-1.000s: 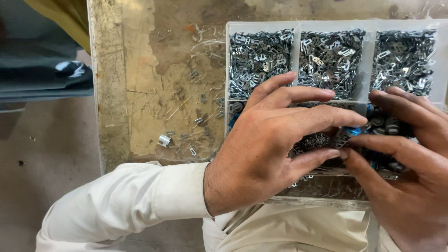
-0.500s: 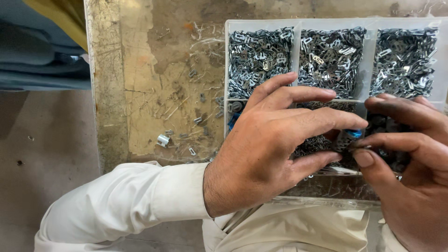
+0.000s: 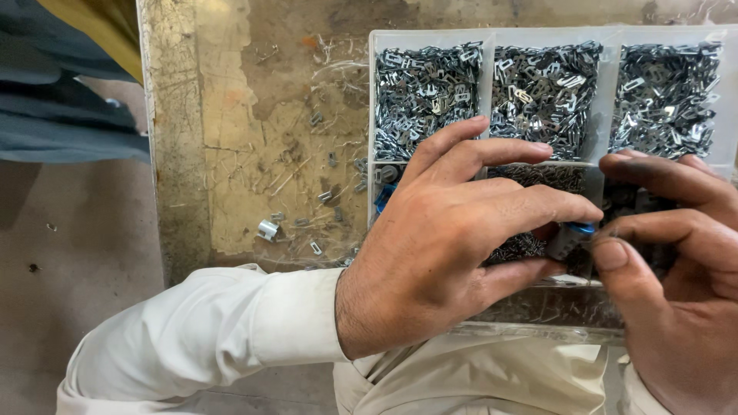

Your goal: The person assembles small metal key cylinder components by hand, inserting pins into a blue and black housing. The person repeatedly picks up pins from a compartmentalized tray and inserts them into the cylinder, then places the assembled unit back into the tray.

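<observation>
Since a second ago, both hands have drawn closer together. Left hand (image 3: 453, 246) and right hand (image 3: 676, 261) jointly pinch a small dark part (image 3: 567, 240) with a blue tip, apparently steadying it from both sides, above the clear tray (image 3: 492, 42) of metal clips (image 3: 427, 92) on the worn surface (image 3: 254, 138).

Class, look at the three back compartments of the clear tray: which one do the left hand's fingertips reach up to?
The leftmost back compartment: the left hand has its index fingertip at that compartment's front edge; the middle and right ones lie beyond it.
</observation>
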